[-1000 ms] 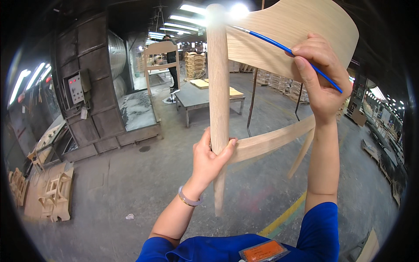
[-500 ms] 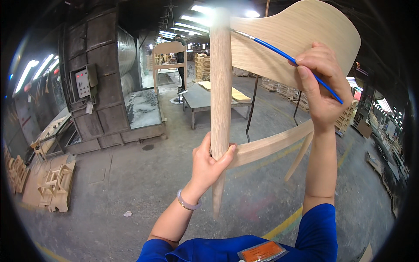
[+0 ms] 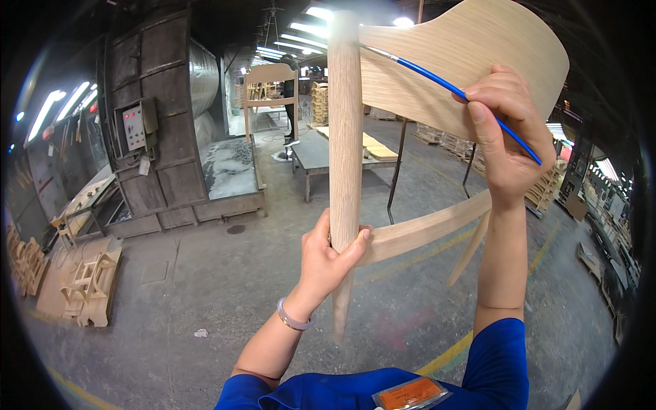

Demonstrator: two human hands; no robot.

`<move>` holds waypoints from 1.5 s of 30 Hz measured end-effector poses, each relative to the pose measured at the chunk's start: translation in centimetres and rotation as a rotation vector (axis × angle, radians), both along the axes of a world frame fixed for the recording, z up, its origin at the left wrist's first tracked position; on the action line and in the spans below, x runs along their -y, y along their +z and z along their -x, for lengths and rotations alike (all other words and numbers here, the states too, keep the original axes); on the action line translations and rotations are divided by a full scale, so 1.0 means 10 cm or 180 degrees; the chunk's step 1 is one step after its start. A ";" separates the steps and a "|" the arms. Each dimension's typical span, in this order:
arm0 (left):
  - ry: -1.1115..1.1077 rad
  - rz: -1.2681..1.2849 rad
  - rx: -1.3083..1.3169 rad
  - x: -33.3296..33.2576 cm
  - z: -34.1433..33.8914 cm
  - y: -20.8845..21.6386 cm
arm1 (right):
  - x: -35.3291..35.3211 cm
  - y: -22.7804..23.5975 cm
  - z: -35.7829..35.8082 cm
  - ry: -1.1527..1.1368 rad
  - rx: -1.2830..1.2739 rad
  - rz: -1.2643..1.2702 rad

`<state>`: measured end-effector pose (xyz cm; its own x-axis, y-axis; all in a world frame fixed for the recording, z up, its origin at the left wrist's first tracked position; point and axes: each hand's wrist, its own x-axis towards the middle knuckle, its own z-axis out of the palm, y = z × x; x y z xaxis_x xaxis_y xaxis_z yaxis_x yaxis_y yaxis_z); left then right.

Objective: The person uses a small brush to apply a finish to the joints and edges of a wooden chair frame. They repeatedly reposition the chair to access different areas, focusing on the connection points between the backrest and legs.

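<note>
A pale wooden chair frame (image 3: 346, 123) hangs upright before me, its curved backrest (image 3: 471, 55) at the upper right and a curved rail (image 3: 427, 227) lower down. My left hand (image 3: 331, 253) is wrapped round the near post where the rail meets it. Between the thumb and fingers of my right hand (image 3: 509, 133) is a thin paintbrush (image 3: 437, 80) with a blue handle. Its metal-ringed tip reaches the joint of post and backrest; the bristles are too small to make out. Another tapered leg (image 3: 470, 249) slants down at the right.
Behind stands a grey low table (image 3: 318, 154) with yellow boards. At left are a dark metal booth (image 3: 154, 171) with a control box (image 3: 137, 126) and wooden parts on a board (image 3: 92, 287). Another chair frame (image 3: 270, 96) hangs near a person at the back.
The background has shifted slightly to the right in view. Both hands keep their grips, and the brush tip stays at the same joint.
</note>
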<state>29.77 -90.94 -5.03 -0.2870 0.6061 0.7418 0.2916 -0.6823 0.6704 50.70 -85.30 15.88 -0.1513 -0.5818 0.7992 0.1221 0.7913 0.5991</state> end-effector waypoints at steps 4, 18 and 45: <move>-0.0046 0.0061 -0.0033 -0.01 0.02 -0.01 | -0.02 0.00 0.02 0.0015 -0.0001 0.0027; -0.0152 0.0189 -0.0041 -0.05 0.05 0.01 | -0.10 0.01 0.05 0.0008 0.0006 0.0043; -0.0064 0.0210 -0.0010 -0.18 0.23 0.01 | -0.30 0.04 0.27 0.0143 0.0043 0.0105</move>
<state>27.51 -89.15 -4.90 -0.2719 0.6593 0.7010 0.2806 -0.6425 0.7131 47.99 -82.35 16.25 -0.1365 -0.5615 0.8162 0.0782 0.8152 0.5739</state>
